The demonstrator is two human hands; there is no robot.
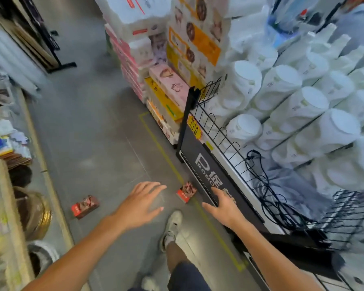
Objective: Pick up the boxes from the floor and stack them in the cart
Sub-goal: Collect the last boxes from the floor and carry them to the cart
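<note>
I see the black promo display rack loaded with white jugs filling my right side, the grey aisle floor ahead, and no cart in view. My left hand and right hand both reach forward with fingers spread, holding nothing. One small red box lies just beside the rack's base between the hands, the other red box well to the left; my worry is the right hand knocking the rack edge, or blur spoiling my aim.

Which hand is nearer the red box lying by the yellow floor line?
Right, narrowly. The right hand reaches just right of the red box, fingers open. The left hand hovers to its left, also open, touching nothing.
</note>
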